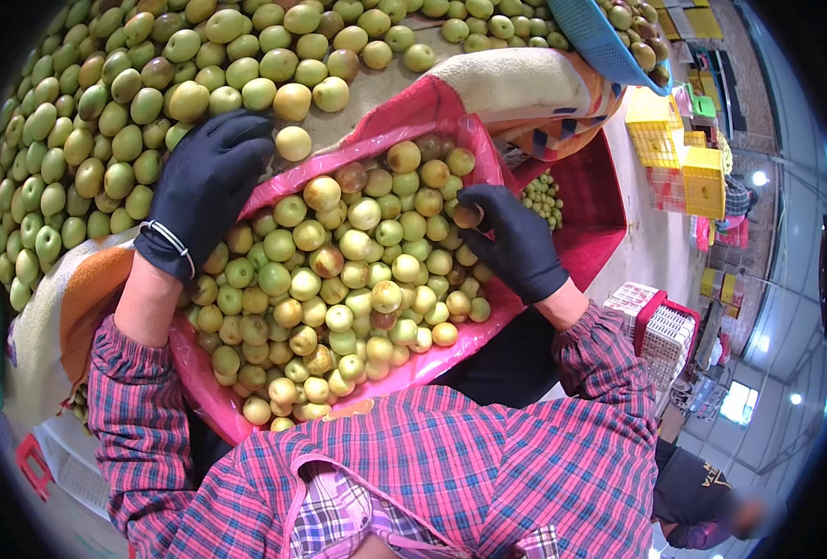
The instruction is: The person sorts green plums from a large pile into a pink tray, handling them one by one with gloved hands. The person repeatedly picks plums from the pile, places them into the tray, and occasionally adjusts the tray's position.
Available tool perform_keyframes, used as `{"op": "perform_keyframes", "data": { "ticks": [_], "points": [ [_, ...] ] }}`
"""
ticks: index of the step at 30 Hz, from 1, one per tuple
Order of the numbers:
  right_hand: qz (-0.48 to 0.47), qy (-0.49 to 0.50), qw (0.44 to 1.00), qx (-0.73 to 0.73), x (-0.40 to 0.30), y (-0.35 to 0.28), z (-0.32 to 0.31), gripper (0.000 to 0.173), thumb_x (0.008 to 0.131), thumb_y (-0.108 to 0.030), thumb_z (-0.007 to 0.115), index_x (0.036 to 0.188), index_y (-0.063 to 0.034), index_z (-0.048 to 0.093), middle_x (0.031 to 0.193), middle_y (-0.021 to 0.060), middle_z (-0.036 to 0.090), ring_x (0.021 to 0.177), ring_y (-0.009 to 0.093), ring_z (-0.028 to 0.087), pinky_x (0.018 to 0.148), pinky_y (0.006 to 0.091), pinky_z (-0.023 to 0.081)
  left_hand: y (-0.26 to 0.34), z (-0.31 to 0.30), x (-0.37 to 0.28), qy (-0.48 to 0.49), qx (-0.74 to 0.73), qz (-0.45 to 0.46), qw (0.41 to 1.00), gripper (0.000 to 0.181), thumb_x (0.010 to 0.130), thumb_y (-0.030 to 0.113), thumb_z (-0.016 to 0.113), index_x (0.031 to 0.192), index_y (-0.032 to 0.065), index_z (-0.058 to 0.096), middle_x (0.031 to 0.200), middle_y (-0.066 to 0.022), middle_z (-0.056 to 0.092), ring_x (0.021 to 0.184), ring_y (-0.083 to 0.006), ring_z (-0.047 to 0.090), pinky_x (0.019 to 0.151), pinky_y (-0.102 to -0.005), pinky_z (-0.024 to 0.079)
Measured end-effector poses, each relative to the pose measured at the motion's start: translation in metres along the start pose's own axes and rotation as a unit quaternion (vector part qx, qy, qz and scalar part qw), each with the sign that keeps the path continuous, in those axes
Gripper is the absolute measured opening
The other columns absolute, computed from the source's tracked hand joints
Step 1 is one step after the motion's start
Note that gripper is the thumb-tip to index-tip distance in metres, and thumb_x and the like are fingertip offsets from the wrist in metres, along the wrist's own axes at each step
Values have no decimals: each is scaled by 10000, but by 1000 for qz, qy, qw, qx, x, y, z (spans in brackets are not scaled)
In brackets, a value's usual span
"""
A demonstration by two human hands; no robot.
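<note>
My right hand, in a black glove, pinches a brownish jujube at the right side of a crate lined with pink plastic. Green and yellowish jujubes fill this crate, several with brown patches. My left hand, also gloved and with white bands at the wrist, is over the table's near edge, beside the heap of jujubes. Its fingers are bent, and their undersides are hidden. A single pale jujube lies just right of those fingertips.
A towel drapes the table edge. At the upper right stands a blue basket of jujubes. A red bin holds small green fruit. Yellow crates, a white crate and a person in dark clothes are off to the right.
</note>
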State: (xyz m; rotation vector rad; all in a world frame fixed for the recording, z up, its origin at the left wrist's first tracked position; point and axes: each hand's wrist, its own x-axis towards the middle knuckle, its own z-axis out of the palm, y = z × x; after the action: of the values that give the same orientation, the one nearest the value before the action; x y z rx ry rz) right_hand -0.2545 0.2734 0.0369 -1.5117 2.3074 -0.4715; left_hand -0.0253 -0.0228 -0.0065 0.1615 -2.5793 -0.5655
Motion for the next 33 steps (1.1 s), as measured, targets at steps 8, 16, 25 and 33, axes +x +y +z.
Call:
{"op": "perform_keyframes", "data": {
  "ticks": [8,16,25,33],
  "points": [
    [16,-27,998,-50,-7,-3,5,403,721,-79,709,1086,-120,542,1025,107,594,931,345,631,717,411,522,5,-3,4,1,-1,5,1000,163,801,32,619,963,35,640,1110,-132,654,1059,-324,616,886,-408,511],
    [31,55,998,10,15,-12,-43,417,798,-119,760,1171,-81,578,1025,96,619,784,204,655,668,324,535,-1,0,0,10,2,13,1000,140,780,31,615,919,35,637,1078,-137,648,1032,-335,620,869,-408,518],
    [-85,280,951,-96,180,36,-83,539,904,-303,674,1328,-16,505,1338,213,543,1283,362,490,1084,426,369,14,-15,7,12,19,23,999,257,758,59,608,1008,47,663,1129,-133,650,1099,-336,616,907,-427,517],
    [85,267,959,30,305,66,-61,776,841,-627,602,1379,-76,505,1343,243,546,1231,376,544,1035,437,422,27,-3,32,-49,71,78,993,369,769,135,632,1137,122,654,1321,-102,554,1290,-327,490,1086,-514,381]
  ]
}}
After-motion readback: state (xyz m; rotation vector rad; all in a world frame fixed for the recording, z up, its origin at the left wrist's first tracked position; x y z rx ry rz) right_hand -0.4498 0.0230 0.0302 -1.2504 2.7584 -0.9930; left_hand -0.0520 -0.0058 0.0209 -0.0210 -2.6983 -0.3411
